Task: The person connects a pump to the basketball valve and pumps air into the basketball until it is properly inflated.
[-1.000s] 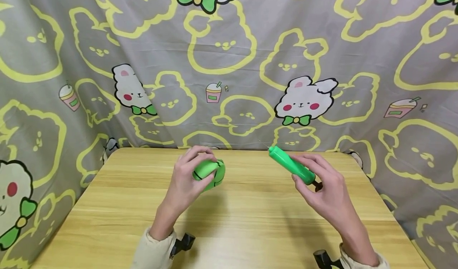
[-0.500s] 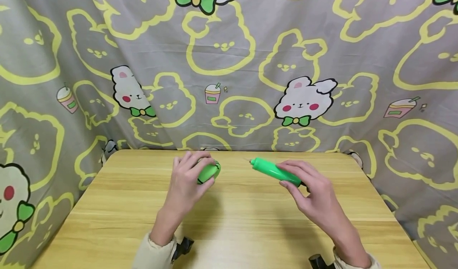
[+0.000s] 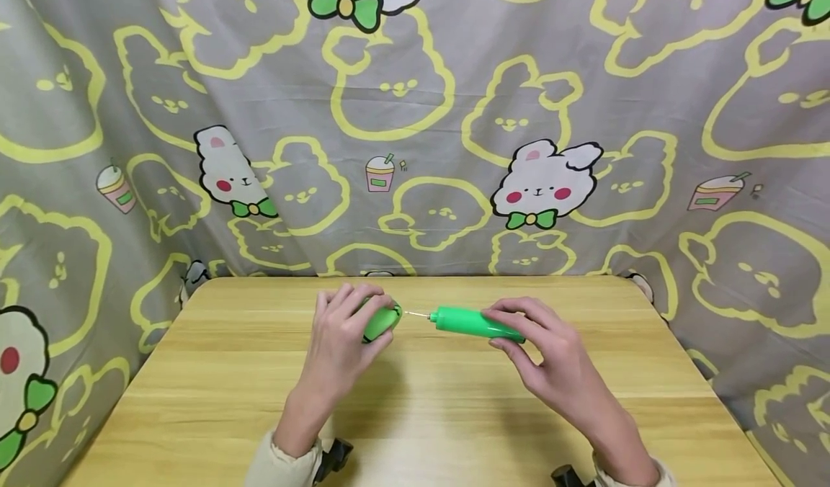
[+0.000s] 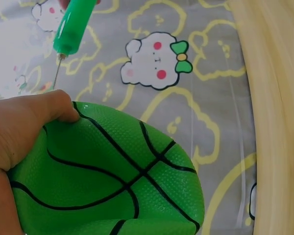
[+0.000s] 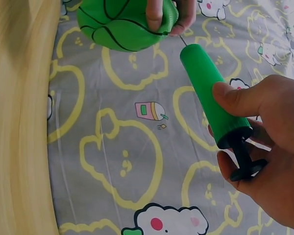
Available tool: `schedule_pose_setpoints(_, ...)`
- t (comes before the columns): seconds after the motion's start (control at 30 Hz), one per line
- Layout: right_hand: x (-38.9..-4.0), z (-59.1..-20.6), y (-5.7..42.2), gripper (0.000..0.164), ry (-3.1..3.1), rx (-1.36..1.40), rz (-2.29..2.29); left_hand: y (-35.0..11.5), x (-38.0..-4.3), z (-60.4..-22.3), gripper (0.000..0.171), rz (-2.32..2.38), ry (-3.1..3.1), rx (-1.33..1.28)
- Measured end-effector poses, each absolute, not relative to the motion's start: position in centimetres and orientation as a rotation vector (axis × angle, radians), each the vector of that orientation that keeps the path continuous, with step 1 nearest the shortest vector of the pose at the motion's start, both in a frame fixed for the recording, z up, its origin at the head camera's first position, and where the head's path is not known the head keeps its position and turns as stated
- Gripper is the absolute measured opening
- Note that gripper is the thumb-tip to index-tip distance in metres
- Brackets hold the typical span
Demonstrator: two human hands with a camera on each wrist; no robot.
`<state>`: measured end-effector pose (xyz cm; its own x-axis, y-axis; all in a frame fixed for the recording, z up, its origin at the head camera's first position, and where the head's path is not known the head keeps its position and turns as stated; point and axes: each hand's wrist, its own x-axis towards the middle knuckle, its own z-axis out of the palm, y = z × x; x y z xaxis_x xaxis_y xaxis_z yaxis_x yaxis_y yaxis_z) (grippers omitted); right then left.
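Observation:
My left hand grips a limp green ball with black basketball lines; its skin is dented and creased in the left wrist view. In my right hand is a green hand pump, held round its barrel. A thin metal needle juts from the pump's front end toward the ball. The needle's tip is at or very near the ball beside my left fingers; whether it has entered cannot be told. At the pump's rear, the black T-shaped handle sits close to the barrel, near my right palm.
Both hands are above a light wooden table. A grey curtain with yellow outlines and white rabbit prints hangs behind and at both sides. Black camera mounts sit at the wrists.
My right hand has brought the pump leftward and turned it from slanting to nearly level, its needle now reaching the ball's side. The left hand keeps its grip and has shifted only slightly.

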<state>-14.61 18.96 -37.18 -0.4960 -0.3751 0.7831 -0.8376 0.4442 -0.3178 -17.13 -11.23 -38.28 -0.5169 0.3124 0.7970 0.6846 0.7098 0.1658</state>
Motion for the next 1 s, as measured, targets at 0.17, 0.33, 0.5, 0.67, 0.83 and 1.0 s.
schedule_pose_setpoints(0.17, -14.6, -37.0, 18.6, 0.037, -2.068, 1.021, 0.911, -10.9, -16.9, -38.2, 0.037, -0.595, -2.147, -0.766)
schedule_pose_setpoints(0.33, -14.8, -36.9, 18.4, 0.035, -2.062, 1.031, 0.883, -10.6, -16.8, -38.0, 0.033, -0.593, -2.167, -0.773)
schedule_pose_setpoints(0.5, -14.9, -37.0, 18.5, 0.036, -2.062, 1.017, 0.862, -10.5, -16.9, -37.9, 0.034, -0.591, -2.171, -0.783)
schedule_pose_setpoints(0.67, -14.8, -37.0, 18.8, 0.037, -2.093, 0.986, 0.836, -10.4, -16.9, -38.1, 0.036, -0.584, -2.154, -0.792)
schedule_pose_setpoints(0.83, -14.8, -37.1, 18.7, 0.037, -2.099, 0.981, 0.797, -10.3, -16.8, -38.2, 0.036, -0.556, -2.149, -0.791)
schedule_pose_setpoints(1.0, -14.6, -37.1, 18.2, 0.037, -2.089, 0.970, 0.751, -10.1, -16.7, -38.4, 0.036, -0.540, -2.157, -0.788)
